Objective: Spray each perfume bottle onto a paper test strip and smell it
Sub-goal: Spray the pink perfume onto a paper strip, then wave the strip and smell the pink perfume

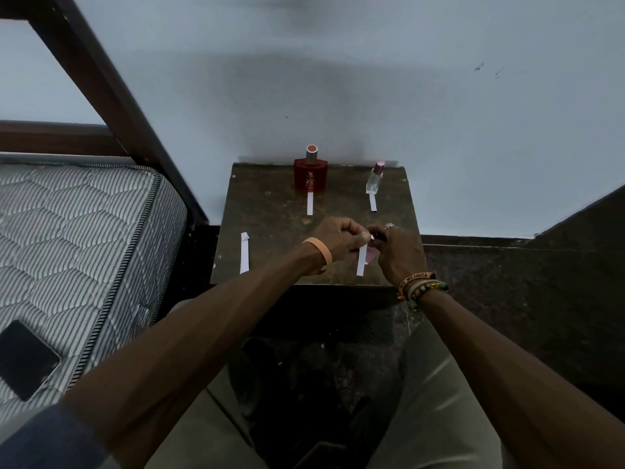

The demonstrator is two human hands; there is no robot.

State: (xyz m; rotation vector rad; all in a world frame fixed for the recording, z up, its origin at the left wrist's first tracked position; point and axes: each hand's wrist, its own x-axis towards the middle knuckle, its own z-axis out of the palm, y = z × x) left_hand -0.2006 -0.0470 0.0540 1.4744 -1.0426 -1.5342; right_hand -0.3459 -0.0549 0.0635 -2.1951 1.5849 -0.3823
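A red perfume bottle (pixel 310 174) stands at the back of the small dark table (pixel 270 238), with a white strip (pixel 309 204) in front of it. A small clear bottle with a pink cap (pixel 374 177) stands to its right, also with a strip (pixel 372 202) before it. Another strip (pixel 244 252) lies at the table's left. My left hand (pixel 333 240) pinches the top of a hanging white strip (pixel 362 262). My right hand (pixel 399 253) grips a small pink bottle (pixel 371 256), mostly hidden by the fingers, right beside that strip.
A striped mattress (pixel 84 245) lies to the left with a black phone (pixel 25 360) on it. A dark wooden bed frame (pixel 101 82) rises behind it. A pale wall (pixel 372 79) backs the table. My legs are below the table's front edge.
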